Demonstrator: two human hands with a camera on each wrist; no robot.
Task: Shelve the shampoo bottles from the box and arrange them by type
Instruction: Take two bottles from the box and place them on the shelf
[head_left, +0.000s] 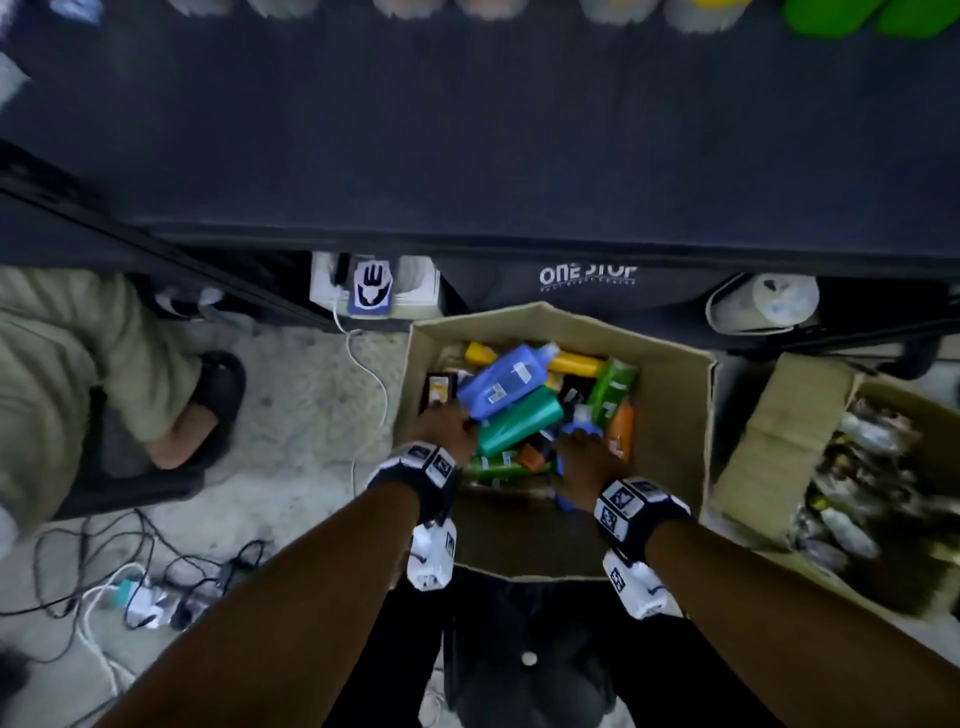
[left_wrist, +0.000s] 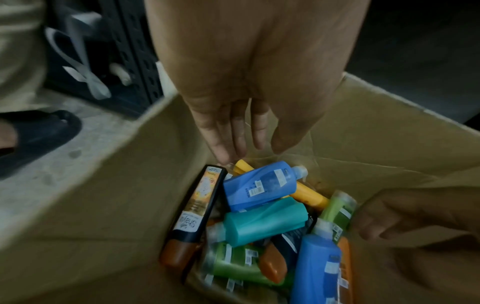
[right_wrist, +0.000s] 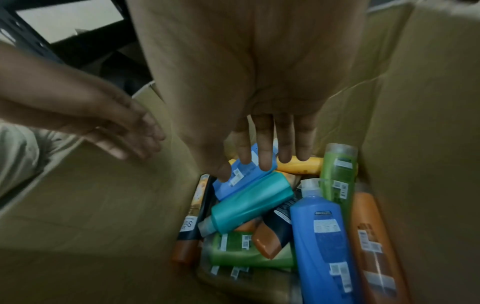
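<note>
An open cardboard box (head_left: 675, 415) on the floor holds several shampoo bottles lying jumbled. On top lie a blue bottle (head_left: 501, 382) and a teal one (head_left: 519, 421); a green bottle (head_left: 613, 387), a yellow one (head_left: 576, 364) and an orange one (head_left: 621, 431) lie around them. My left hand (left_wrist: 244, 150) hangs over the box's left side with straight fingers, just above a black bottle (left_wrist: 197, 205). My right hand (right_wrist: 262, 164) reaches in with its fingers straight and apart, above the blue bottle (right_wrist: 241, 176). A second blue bottle (right_wrist: 322, 236) lies below it. Neither hand holds anything.
A dark shelf (head_left: 467, 156) runs across in front of the box, with blurred bottles along its top edge. A second cardboard box (head_left: 789, 431) of goods stands to the right. A seated person's leg and sandal (head_left: 218, 395) are at the left, with cables (head_left: 156, 587) on the floor.
</note>
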